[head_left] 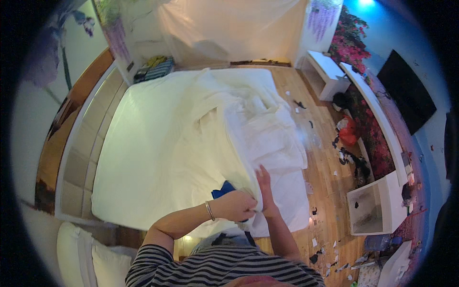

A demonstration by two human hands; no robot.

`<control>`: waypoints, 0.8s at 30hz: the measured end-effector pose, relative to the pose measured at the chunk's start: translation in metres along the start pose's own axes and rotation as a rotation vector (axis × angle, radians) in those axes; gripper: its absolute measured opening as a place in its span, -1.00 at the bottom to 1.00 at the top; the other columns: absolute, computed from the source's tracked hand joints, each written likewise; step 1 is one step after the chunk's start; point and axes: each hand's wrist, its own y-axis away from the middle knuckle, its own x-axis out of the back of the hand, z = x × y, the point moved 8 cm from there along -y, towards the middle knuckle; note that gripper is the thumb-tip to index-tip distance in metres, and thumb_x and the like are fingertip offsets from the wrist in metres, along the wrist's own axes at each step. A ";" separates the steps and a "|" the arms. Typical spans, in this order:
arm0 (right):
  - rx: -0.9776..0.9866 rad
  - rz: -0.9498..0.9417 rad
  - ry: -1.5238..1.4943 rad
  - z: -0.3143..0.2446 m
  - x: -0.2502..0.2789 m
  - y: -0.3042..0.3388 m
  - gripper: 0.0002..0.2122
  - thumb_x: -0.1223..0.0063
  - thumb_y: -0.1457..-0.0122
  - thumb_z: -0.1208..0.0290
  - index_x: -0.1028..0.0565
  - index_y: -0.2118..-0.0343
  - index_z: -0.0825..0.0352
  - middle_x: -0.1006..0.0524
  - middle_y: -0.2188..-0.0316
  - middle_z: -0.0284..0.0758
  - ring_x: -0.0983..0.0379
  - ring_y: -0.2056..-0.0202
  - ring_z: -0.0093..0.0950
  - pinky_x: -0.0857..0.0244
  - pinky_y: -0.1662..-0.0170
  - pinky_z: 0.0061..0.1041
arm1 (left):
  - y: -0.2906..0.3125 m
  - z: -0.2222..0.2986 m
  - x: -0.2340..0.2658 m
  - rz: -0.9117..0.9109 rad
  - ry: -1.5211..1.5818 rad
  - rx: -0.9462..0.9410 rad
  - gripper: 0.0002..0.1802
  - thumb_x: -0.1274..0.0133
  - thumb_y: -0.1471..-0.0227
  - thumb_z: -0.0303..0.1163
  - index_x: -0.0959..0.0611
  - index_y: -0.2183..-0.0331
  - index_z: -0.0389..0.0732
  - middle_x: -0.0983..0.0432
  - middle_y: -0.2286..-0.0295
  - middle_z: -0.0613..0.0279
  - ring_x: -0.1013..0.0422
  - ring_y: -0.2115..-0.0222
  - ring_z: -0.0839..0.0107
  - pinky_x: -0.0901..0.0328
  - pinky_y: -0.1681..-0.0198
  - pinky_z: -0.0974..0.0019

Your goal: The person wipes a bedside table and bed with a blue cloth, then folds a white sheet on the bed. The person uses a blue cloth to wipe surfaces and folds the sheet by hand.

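Left hand (237,205), nearer, grips near edge of white sheet (246,129); long fold (231,136) runs far across bed (129,129). Right hand (265,185) open, just right of fold (blue cloth (223,189) by left hand, hold unclear).

On my right, a black screen (406,93) hangs on a blue wall (377,36), lit by a bluish light (366,2); scraps (314,242) litter the wood floor (330,191). Ahead of me hangs a pale curtain (229,28).
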 end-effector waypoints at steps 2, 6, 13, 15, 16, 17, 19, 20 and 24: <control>0.194 -0.205 -0.215 -0.040 -0.027 -0.018 -0.46 -0.10 0.07 0.35 -0.29 -0.04 0.36 -0.32 -0.04 -0.05 -0.17 -0.11 -0.11 -0.01 -0.17 -0.19 | 0.022 0.018 -0.007 -0.018 -0.053 -0.036 -0.62 -0.07 0.06 -0.12 -0.51 0.62 -0.25 -0.45 0.61 -0.03 -0.40 0.58 0.02 -0.27 0.48 0.08; 0.122 -0.230 -0.390 -0.020 -0.078 -0.012 -0.62 0.04 -0.04 0.38 -0.39 0.05 0.36 -0.38 0.00 -0.10 -0.26 -0.06 -0.18 -0.11 -0.12 -0.21 | 0.068 -0.041 0.036 0.359 0.098 0.270 -0.77 -0.08 0.04 -0.24 -0.56 0.48 -0.23 -0.45 0.60 0.06 -0.36 0.64 0.20 -0.27 0.52 0.20; -0.496 -0.411 -0.758 0.115 -0.067 0.018 -0.71 0.22 -0.11 0.47 -0.49 0.14 0.35 -0.56 0.31 -0.25 -0.48 0.22 -0.30 -0.34 0.10 -0.39 | 0.101 -0.106 0.038 0.564 0.434 0.565 -0.42 -0.17 0.09 -0.12 -0.45 0.07 -0.22 -0.46 0.54 0.28 -0.39 0.54 0.45 -0.29 0.41 0.37; -0.549 -0.439 -0.547 0.138 -0.007 0.014 -0.71 0.20 -0.07 0.53 -0.49 0.17 0.38 -0.56 0.38 -0.22 -0.48 0.29 -0.32 -0.34 0.19 -0.36 | 0.089 -0.105 0.012 0.432 0.487 0.450 -0.42 -0.17 0.05 -0.21 -0.39 0.00 -0.13 -0.43 0.47 0.39 -0.15 0.68 0.67 -0.16 0.59 0.50; -0.399 -0.437 -0.348 0.121 0.036 -0.001 -0.72 0.20 -0.06 0.52 -0.48 0.17 0.40 -0.54 0.43 -0.19 -0.47 0.33 -0.33 -0.34 0.25 -0.34 | 0.082 -0.101 0.005 0.397 0.477 0.411 -0.42 -0.16 0.05 -0.20 -0.38 -0.01 -0.13 -0.43 0.47 0.36 -0.17 0.67 0.64 -0.17 0.57 0.48; -0.267 -0.401 -0.149 0.106 0.083 -0.015 -0.72 0.20 -0.06 0.51 -0.47 0.18 0.42 -0.53 0.47 -0.17 -0.46 0.38 -0.35 -0.34 0.31 -0.32 | 0.071 -0.095 0.002 0.360 0.464 0.364 -0.41 -0.16 0.04 -0.19 -0.38 -0.02 -0.13 -0.43 0.47 0.34 -0.19 0.66 0.62 -0.19 0.56 0.47; -0.225 -0.239 0.097 0.094 0.181 -0.026 -0.76 0.09 -0.04 0.45 -0.50 0.25 0.40 -0.53 0.45 -0.17 -0.46 0.35 -0.30 -0.33 0.29 -0.31 | 0.051 -0.088 0.001 0.343 0.466 0.315 -0.42 -0.15 0.03 -0.19 -0.38 -0.02 -0.12 -0.43 0.47 0.31 -0.22 0.63 0.59 -0.21 0.53 0.45; -0.322 -0.085 0.151 0.093 0.229 -0.026 -0.78 0.04 -0.04 0.41 -0.51 0.28 0.38 -0.53 0.44 -0.18 -0.45 0.33 -0.27 -0.32 0.29 -0.31 | 0.042 -0.084 0.000 0.331 0.469 0.291 -0.42 -0.14 0.02 -0.19 -0.37 -0.02 -0.12 -0.43 0.47 0.29 -0.24 0.61 0.57 -0.22 0.51 0.45; -0.503 0.178 0.785 0.001 0.331 -0.057 -0.78 -0.12 0.04 0.36 -0.54 0.34 0.37 -0.55 0.42 -0.12 -0.49 0.34 -0.14 -0.34 0.33 -0.25 | 0.032 -0.076 0.005 0.307 0.553 0.275 -0.41 -0.13 0.01 -0.21 -0.35 -0.05 -0.12 -0.43 0.46 0.30 -0.26 0.57 0.58 -0.23 0.46 0.47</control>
